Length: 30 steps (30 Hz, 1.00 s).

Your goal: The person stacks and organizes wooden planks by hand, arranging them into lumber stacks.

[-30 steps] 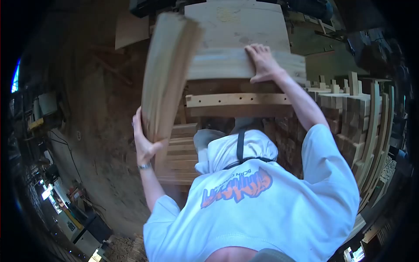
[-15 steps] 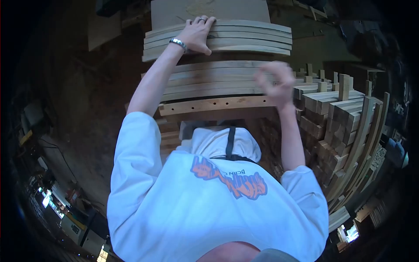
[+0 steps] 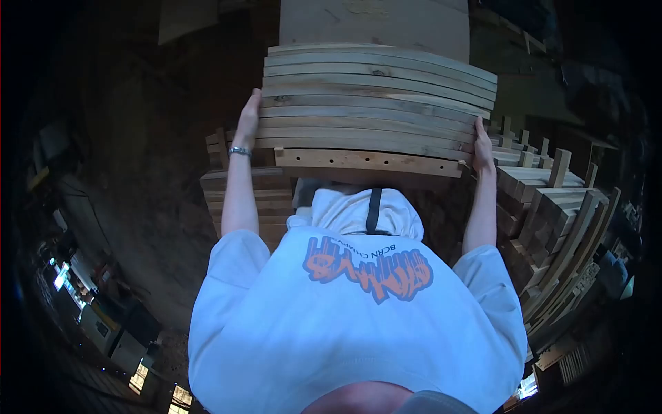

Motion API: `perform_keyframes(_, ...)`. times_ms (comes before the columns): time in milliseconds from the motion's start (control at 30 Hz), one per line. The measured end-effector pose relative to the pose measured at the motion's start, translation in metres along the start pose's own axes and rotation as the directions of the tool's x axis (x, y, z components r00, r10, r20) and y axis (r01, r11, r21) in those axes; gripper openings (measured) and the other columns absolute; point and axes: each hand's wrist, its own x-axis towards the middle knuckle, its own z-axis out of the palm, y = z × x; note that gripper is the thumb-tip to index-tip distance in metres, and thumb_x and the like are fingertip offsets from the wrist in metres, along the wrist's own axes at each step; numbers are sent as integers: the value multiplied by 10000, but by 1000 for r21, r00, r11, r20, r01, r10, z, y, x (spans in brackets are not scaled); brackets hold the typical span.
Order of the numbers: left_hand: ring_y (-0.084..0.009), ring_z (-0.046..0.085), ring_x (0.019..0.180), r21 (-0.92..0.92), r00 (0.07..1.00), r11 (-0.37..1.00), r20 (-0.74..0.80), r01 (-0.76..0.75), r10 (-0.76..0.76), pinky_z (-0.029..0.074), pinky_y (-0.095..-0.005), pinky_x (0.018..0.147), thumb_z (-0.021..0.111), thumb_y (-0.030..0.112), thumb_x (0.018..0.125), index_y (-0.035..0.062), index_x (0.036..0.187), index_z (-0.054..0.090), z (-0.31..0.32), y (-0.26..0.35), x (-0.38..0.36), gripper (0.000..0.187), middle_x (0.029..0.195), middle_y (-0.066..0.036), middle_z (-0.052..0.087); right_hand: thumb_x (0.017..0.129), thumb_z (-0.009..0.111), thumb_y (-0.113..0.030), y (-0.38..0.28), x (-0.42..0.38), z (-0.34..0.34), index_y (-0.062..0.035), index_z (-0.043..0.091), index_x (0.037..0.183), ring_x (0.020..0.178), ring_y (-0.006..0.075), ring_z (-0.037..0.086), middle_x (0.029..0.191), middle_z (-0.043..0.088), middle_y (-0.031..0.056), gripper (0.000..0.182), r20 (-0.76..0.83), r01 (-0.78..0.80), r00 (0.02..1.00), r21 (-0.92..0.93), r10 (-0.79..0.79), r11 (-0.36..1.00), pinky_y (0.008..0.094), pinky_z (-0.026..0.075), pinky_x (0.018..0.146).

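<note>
A row of several long wooden boards (image 3: 379, 93) lies side by side in front of me, edges closely lined up. My left hand (image 3: 249, 121), a metal band at its wrist, rests flat against the boards' left ends with the fingers stretched out. Against the right ends, near the closer boards, is my right hand (image 3: 483, 146), also extended and not wrapped round anything I can see. Some fingertips of both hands are hidden by the wood. Along the near side runs a wooden strip with holes (image 3: 369, 163).
Beyond the boards lies a flat, pale panel (image 3: 376, 24). Stacked lumber (image 3: 545, 183) with upright sticks stands close on my right. Another wood stack (image 3: 245, 196) is at the left, below my forearm. Machinery (image 3: 117, 334) stands at the lower left.
The gap between the two groups of boards has closed. My left hand has gone from the top of the far boards to their left ends; my right hand has moved to the right ends.
</note>
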Motion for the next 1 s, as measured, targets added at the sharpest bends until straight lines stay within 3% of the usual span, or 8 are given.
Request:
perform_keyframes(200,-185,464,1248,126,992,984,10,127,-130,296,-347,1096,365,599,980,27,1366,484,5,24,-3,700,1326,-92,543,959,292,-673,-36,12,1,-25,499,1362,1221,262,536,1357,538,136,790,-21,62,998,235,-59,970,398,376,1059)
perform_keyframes(333,-248,384,1358,30,974,979,98,201,-203,233,-379,1144,338,674,947,43,1442,409,-6,42,56,805,1442,-148,457,968,296,-661,-81,62,2,-15,534,1330,1252,249,509,1343,554,138,778,-299,163,938,-59,-173,985,367,355,1066)
perform_keyframes(400,-251,374,1371,153,987,977,27,151,-157,235,-379,1146,344,675,945,48,1448,405,17,57,63,806,1459,-154,440,977,361,-617,-90,79,7,-16,520,1347,1260,245,501,1352,546,136,724,-56,42,997,-115,-49,992,365,342,1078)
perform_keyframes(500,-250,394,1360,282,998,958,7,58,-63,257,-374,1137,361,673,944,53,1416,459,21,60,79,785,1454,-150,451,985,429,-549,-87,71,16,-31,519,1353,1240,244,507,1349,545,137,642,-19,86,996,-143,-90,986,380,343,1078)
perform_keyframes(567,-244,393,1357,72,993,990,-1,121,-121,252,-370,1137,369,651,955,56,1384,501,15,54,78,745,1451,-144,455,987,429,-539,-93,63,26,-31,511,1361,1250,242,500,1362,535,138,636,-12,51,999,-114,-53,992,383,343,1079)
perform_keyframes(633,-240,366,1371,74,985,983,-18,170,-169,231,-374,1144,362,631,966,63,1399,482,9,49,74,725,1467,-136,435,990,430,-528,-90,57,23,-31,503,1370,1259,240,494,1376,524,139,630,-5,7,1000,-88,-8,996,385,343,1080)
perform_keyframes(700,-231,380,1361,88,1000,996,-12,8,-7,242,-380,1138,362,622,966,59,1414,458,-2,38,73,726,1464,-131,438,995,430,-511,-88,53,17,-30,474,1397,1291,241,470,1400,506,131,628,53,-23,998,-10,24,1000,389,339,1083)
perform_keyframes(1000,-233,371,1376,-2,988,989,-43,146,-146,269,-337,1134,383,553,995,-2,1449,385,6,-10,-25,716,1481,-134,418,981,435,-554,-15,-13,9,-32,452,1414,1277,234,483,1402,507,109,679,-39,-19,999,62,21,998,382,366,1072)
